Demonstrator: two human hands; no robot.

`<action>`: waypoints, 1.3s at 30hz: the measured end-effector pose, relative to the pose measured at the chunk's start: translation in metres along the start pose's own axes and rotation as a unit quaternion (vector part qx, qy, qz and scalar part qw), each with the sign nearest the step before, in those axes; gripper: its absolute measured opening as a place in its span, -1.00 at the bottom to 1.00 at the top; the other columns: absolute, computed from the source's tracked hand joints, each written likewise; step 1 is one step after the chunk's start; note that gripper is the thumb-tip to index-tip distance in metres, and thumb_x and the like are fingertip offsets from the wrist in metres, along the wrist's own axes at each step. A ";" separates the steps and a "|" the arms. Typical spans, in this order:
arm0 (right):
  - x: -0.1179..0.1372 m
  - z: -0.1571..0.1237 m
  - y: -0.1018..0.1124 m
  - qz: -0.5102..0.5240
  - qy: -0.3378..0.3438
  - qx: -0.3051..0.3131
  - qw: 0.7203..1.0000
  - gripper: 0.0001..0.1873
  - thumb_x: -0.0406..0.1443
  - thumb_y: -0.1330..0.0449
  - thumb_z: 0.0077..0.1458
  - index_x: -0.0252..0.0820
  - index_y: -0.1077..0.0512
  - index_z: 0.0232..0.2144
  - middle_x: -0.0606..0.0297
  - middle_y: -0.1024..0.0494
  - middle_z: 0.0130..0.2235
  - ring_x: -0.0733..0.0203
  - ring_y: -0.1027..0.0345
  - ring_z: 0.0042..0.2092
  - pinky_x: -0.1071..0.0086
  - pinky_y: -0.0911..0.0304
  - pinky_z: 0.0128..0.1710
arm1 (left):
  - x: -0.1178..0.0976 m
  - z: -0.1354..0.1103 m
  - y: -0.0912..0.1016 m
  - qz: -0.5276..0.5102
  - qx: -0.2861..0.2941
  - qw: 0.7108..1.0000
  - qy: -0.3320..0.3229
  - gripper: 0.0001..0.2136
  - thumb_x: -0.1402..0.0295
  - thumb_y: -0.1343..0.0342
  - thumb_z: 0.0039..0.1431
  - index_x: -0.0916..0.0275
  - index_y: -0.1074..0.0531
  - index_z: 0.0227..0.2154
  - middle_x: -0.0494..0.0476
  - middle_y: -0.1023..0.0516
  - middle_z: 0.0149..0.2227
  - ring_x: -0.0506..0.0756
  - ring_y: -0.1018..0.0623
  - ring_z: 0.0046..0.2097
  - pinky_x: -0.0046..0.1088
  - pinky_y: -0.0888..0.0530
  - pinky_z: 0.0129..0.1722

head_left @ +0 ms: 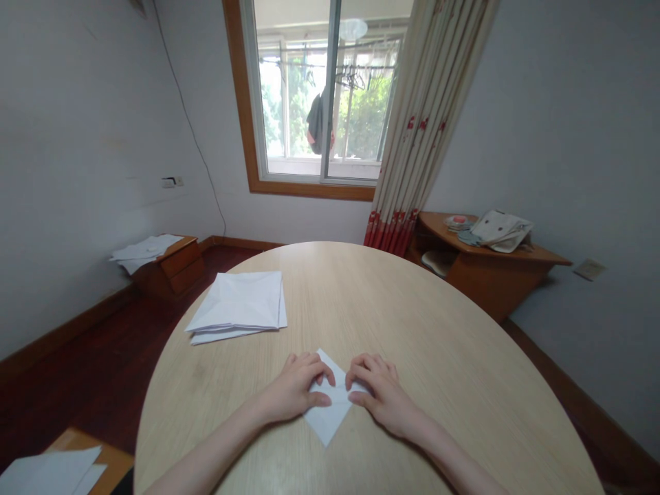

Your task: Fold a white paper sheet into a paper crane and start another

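Forearms (214, 443), bare, come in low over a round, light wood-grained table (438, 344); off to the person's left, white sheets (51, 471) lie on a brown wooden surface (116, 457). Between the hands, flat on the tabletop straight in front of the person, I see a small piece of folded white paper (326, 426), turned like a diamond with one corner toward the body. The left hand (300, 390) covers its left corner, the right hand (380, 393) its right one. On each, thumb and forefinger are parted with their tips at the paper, the other fingers curled; whether either hand pinches it or only presses down, I cannot tell.

Farther over the table, to the left and apart from the hands, sits a stack of larger white sheets (242, 299), edges not quite lined up. Beyond the table, a low brown drawer cabinet (183, 266) bears more white papers (147, 249), and across the room a brown corner desk (495, 271) holds a pale cloth item (502, 230). At the back, a cream curtain (433, 103) with red flowers hangs at the right of a sliding window (330, 103); past the glass are hangers (351, 77) and greenery (371, 113).
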State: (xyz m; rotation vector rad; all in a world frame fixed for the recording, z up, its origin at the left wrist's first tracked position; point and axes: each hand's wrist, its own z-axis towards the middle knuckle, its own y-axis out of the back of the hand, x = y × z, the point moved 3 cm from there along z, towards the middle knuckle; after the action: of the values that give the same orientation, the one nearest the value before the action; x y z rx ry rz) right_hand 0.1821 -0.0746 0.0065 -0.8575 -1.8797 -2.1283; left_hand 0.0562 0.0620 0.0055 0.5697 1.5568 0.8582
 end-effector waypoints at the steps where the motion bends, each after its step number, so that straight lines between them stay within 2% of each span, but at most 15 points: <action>1: -0.002 0.000 0.000 0.001 0.002 0.002 1.000 -0.83 -0.42 -0.15 0.05 -0.03 -0.39 -0.35 0.36 -0.39 -0.13 0.13 -0.19 0.00 0.20 0.02 0.00 | 0.001 0.000 0.001 -0.005 0.006 1.000 -0.004 -0.79 0.42 -0.27 0.05 0.12 -0.45 -0.23 -0.06 -0.40 -0.27 0.08 -0.40 -0.14 -0.39 -0.14 -0.11; 7: -0.009 0.001 0.006 0.021 0.005 0.032 0.999 -0.82 -0.41 -0.15 0.02 -0.01 -0.41 -0.33 0.33 -0.39 -0.12 0.10 -0.16 0.03 0.15 0.04 0.05 | 0.002 -0.001 0.006 -0.020 0.013 0.999 -0.033 -0.78 0.41 -0.28 0.05 0.12 -0.46 -0.22 0.00 -0.44 -0.21 0.11 -0.41 -0.11 -0.36 -0.18 -0.07; 11: -0.011 -0.001 0.010 0.034 0.021 0.033 0.999 -0.76 -0.45 -0.13 0.00 0.00 -0.40 -0.31 0.33 -0.39 -0.13 0.09 -0.17 0.03 0.09 0.03 0.07 | 0.000 -0.004 0.007 -0.036 -0.018 0.997 -0.071 -0.80 0.38 -0.29 0.04 0.13 -0.49 -0.24 0.05 -0.46 -0.19 0.13 -0.41 -0.08 -0.37 -0.27 -0.06; 16: -0.014 -0.004 0.008 0.038 0.039 0.007 0.999 -0.74 -0.48 -0.12 0.01 -0.01 -0.38 -0.30 0.33 -0.39 -0.13 0.10 -0.20 0.02 0.09 -0.03 0.05 | -0.002 -0.009 0.005 -0.073 -0.056 0.988 -0.125 -0.80 0.42 -0.25 0.08 0.12 -0.52 -0.19 0.06 -0.53 -0.15 0.10 -0.47 -0.08 -0.42 -0.36 -0.04; 22: -0.010 -0.009 0.008 0.066 0.105 -0.032 0.992 -0.75 -0.49 -0.09 0.06 -0.08 -0.35 -0.23 0.28 -0.44 -0.11 0.16 -0.26 -0.02 0.18 -0.15 0.03 | -0.003 -0.012 0.005 -0.016 -0.055 0.984 -0.170 -0.81 0.41 -0.15 0.14 0.13 -0.55 -0.17 0.07 -0.59 -0.11 0.09 -0.54 -0.09 -0.45 -0.41 -0.06; 28: 0.000 -0.011 0.006 0.081 0.179 -0.018 0.980 -0.64 -0.44 0.03 0.22 -0.07 -0.44 -0.05 0.20 -0.51 -0.01 0.19 -0.34 0.02 0.21 -0.26 0.04 | -0.002 -0.014 -0.001 0.062 -0.051 0.973 -0.215 -0.80 0.41 -0.02 0.20 0.19 -0.54 -0.22 0.13 -0.59 -0.12 0.09 -0.56 -0.08 -0.45 -0.44 -0.04; 34: 0.004 -0.011 0.006 0.028 0.211 -0.016 0.977 -0.50 -0.52 0.05 0.16 0.00 -0.43 0.01 0.25 -0.54 -0.01 0.16 -0.37 0.04 0.16 -0.29 0.05 | -0.001 -0.014 -0.007 0.109 -0.038 0.966 -0.231 -0.77 0.47 0.03 0.16 0.21 -0.49 -0.20 0.17 -0.57 -0.11 0.10 -0.55 -0.07 -0.42 -0.43 -0.02; 39: 0.010 -0.015 0.010 -0.009 0.210 -0.011 0.978 -0.50 -0.51 0.03 0.12 -0.04 -0.40 0.04 0.25 -0.51 0.03 0.14 -0.36 0.06 0.14 -0.28 0.07 | -0.002 -0.014 -0.004 0.078 -0.071 0.970 -0.217 -0.75 0.49 0.04 0.12 0.19 -0.51 -0.22 0.12 -0.59 -0.14 0.08 -0.57 -0.11 -0.47 -0.45 -0.08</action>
State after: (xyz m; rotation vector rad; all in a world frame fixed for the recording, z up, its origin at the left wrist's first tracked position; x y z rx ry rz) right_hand 0.1743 -0.0884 0.0200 -0.3533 -1.6504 -2.1348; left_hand 0.0436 0.0554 0.0040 0.7276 1.0553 0.8855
